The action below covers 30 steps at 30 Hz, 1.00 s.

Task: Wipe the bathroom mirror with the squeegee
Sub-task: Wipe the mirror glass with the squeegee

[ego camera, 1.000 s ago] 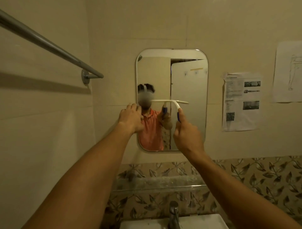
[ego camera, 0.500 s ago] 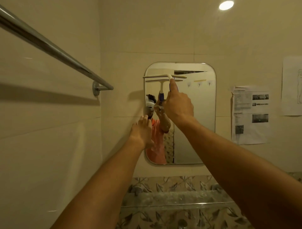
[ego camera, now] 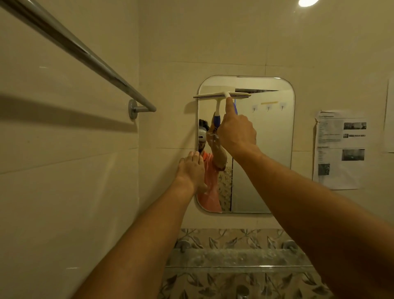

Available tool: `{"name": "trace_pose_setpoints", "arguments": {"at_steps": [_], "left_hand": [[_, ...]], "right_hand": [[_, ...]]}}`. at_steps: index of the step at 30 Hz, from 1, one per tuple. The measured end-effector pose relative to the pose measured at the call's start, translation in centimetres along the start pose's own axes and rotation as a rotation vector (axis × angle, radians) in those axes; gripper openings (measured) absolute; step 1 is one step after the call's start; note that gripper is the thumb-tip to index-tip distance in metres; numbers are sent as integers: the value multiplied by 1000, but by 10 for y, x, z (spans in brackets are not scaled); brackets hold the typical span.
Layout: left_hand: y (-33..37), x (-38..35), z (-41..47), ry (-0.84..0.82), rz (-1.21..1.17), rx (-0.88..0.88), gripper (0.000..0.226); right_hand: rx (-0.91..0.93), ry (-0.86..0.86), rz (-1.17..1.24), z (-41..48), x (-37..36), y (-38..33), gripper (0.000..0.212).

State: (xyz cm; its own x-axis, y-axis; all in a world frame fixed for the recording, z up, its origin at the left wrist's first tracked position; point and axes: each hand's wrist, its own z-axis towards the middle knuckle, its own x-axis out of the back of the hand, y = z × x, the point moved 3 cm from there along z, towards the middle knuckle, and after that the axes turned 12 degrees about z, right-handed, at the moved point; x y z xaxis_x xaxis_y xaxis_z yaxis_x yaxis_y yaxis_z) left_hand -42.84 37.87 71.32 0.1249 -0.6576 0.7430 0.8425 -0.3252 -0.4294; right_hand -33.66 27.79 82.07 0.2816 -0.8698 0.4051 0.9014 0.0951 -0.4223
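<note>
Gripping the squeegee (ego camera: 221, 95) by its blue-and-white handle, the right hand (ego camera: 236, 132) is reaching up high on the mirror (ego camera: 266, 149). Its lower fingers are curling round the grip, and the index finger (ego camera: 229, 106) is pointing straight up the neck towards the blade. That blade is lying level against the glass just under the mirror's top edge, over the left half, and its left tip is poking out past the rim across the wall (ego camera: 166, 106). Down at mid-height the left hand (ego camera: 191, 168) is resting on the mirror's left edge, fingers straight and close together, holding nothing, fingertips sitting right where glass meets wall; whether the palm is pressing flat, I cannot tell. An orange shirt is showing in the glass behind that hand, and the reflected handle is doubling up beside the real one. Off to the left a metal rail (ego camera: 85, 55) is running along the side wall into its bracket near the corner. Printed sheets (ego camera: 341, 149) are hanging on the wall right of the mirror, well apart from both hands. Below, a glass shelf (ego camera: 234, 258) is sitting in front of leaf-patterned tiles (ego camera: 223, 281), and a lamp (ego camera: 307, 2) is glowing at the top.
</note>
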Motion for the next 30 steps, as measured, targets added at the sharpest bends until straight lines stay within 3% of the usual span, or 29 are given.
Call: {"name": "trace_pose_setpoints", "arguments": {"at_steps": [9, 21, 30], "left_hand": [[-2, -2, -4, 25, -11, -11, 115], [-3, -16, 0, -82, -102, -12, 113], [2, -27, -2, -60, -174, -1, 117]], "right_hand": [[-30, -57, -6, -25, -2, -2, 87], [-70, -41, -23, -57, -21, 15, 76], [-85, -56, 25, -79, -30, 22, 75]]}}
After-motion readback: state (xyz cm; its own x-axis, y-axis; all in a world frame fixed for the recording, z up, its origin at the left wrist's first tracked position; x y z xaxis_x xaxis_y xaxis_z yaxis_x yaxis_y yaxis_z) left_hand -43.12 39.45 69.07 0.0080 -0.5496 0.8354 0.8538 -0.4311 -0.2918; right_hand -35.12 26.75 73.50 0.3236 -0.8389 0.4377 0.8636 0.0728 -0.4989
